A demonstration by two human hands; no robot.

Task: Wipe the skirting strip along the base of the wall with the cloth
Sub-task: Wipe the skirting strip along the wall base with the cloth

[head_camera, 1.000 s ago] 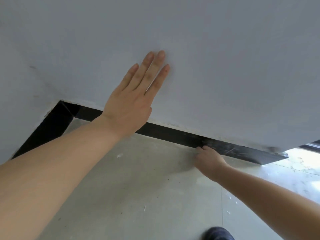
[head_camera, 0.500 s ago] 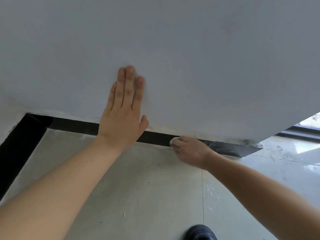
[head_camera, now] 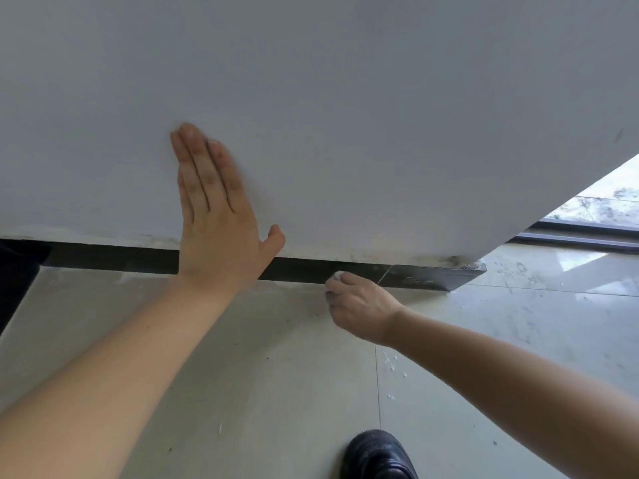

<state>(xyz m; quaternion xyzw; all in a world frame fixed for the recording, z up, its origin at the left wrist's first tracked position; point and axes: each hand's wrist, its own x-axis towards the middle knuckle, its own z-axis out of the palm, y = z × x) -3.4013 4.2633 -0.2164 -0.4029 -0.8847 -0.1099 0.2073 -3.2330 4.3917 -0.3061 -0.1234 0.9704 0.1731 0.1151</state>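
A black skirting strip (head_camera: 114,258) runs along the foot of the white wall (head_camera: 345,115), ending at the wall's corner on the right. My right hand (head_camera: 359,304) is curled around a small white cloth (head_camera: 336,275), of which only a corner peeks out, and holds it against the strip. My left hand (head_camera: 216,216) lies flat on the wall above the strip, fingers straight and together, thumb out to the side. The strip right of my right hand shows pale streaks and smears.
The floor (head_camera: 259,375) is pale tile with specks and white crumbs. A black shoe (head_camera: 378,456) stands at the bottom edge. Beyond the wall's corner (head_camera: 479,266) lie glossy tiles and a dark window frame (head_camera: 581,236). A second black strip (head_camera: 17,274) meets at the left.
My right hand with the cloth has slid leftward along the strip from the wall's corner end. My left hand stayed flat on the wall; the view has swung so its fingers point more upright.
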